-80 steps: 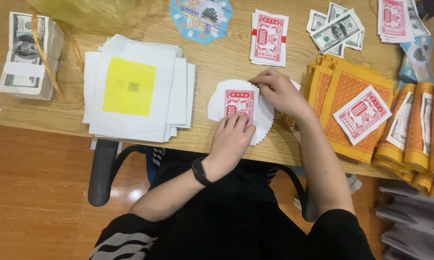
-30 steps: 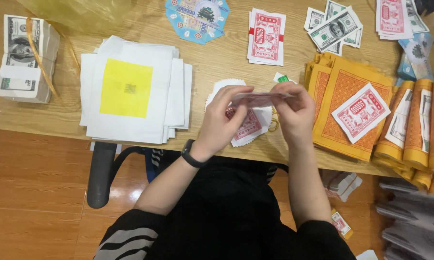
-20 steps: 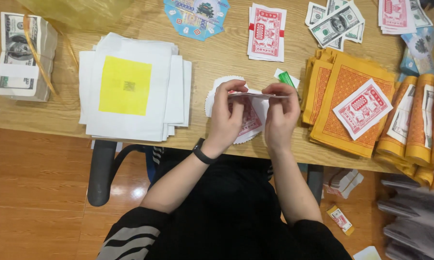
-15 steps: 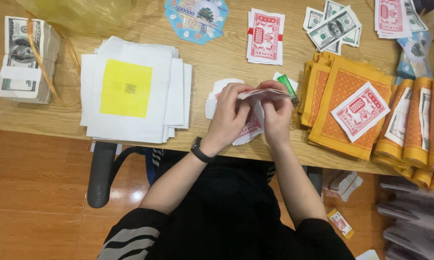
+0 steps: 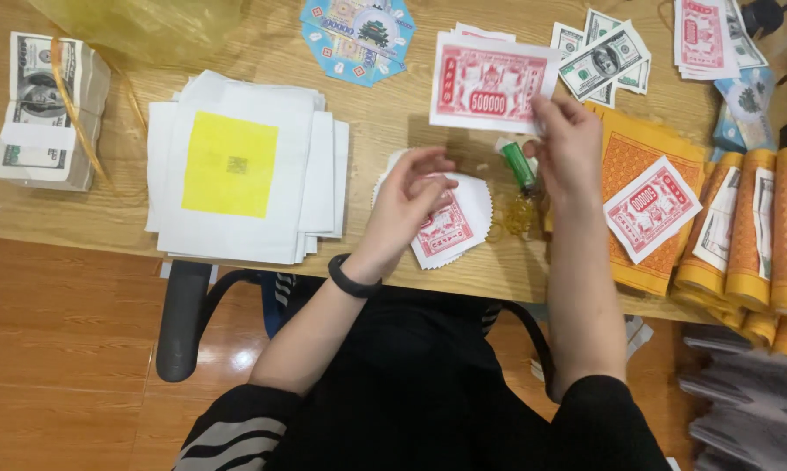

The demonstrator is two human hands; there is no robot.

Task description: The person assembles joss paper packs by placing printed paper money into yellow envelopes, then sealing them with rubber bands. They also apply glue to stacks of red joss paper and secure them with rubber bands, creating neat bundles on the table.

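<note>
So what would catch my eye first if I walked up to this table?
Probably the two hands at the centre: the left hand rests on a round white scalloped paper with a red note on it, while the right hand reaches toward a stack of red notes. Next, the white sheets topped by a yellow square on the left, and the orange paper bundles on the right.

round white scalloped paper (image 5: 472, 205) flat at table edge, red printed note (image 5: 441, 231) lying on it.
</note>
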